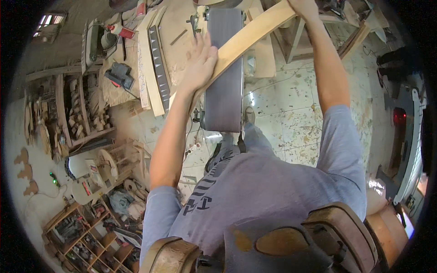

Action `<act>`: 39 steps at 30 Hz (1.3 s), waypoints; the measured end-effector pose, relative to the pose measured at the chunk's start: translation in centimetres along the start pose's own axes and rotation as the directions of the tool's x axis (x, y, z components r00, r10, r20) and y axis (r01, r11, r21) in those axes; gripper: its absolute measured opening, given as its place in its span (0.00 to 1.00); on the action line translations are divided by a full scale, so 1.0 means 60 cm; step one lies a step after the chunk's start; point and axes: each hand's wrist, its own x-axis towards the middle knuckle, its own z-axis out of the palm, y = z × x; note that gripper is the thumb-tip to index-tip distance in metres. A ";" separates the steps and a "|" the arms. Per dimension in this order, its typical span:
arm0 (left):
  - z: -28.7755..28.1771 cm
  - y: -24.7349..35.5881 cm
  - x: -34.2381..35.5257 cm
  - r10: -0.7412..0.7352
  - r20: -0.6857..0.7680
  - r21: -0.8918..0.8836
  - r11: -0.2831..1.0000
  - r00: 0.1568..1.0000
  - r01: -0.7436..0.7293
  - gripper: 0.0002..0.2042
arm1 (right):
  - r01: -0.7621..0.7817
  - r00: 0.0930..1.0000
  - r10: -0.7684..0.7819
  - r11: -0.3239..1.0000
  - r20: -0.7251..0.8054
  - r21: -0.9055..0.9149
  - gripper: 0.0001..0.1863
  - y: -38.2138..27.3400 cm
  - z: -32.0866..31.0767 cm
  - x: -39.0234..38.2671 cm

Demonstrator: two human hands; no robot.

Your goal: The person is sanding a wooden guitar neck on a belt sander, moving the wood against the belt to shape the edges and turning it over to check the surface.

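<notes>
A long, curved strip of pale wood (255, 36) lies slantwise across the dark belt of a belt sander (223, 98). My right hand (306, 8) is closed on the strip's far right end, partly cut off by the top edge of the head view. Against the strip's left part rests my left hand (200, 63), its fingers stretched out and pointing away from me over the sander's left side. The strip's near left end passes behind my left wrist and forearm, so part of it is hidden. Whether the strip presses on the belt cannot be told.
Left of the sander, a workbench (177, 22) carries more curved wood strips (148, 59), a black power tool (119, 76) and a red-and-white bottle (122, 32). Shelves with offcuts (68, 107) and a compartmented rack (91, 239) stand further left. A wooden frame (298, 41) is beyond, at right.
</notes>
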 end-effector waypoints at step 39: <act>-0.190 -0.217 -0.379 0.122 -0.073 0.114 0.987 0.990 -0.113 0.29 | -0.074 0.995 0.095 0.860 -0.015 0.505 0.21 -0.424 -0.072 -0.254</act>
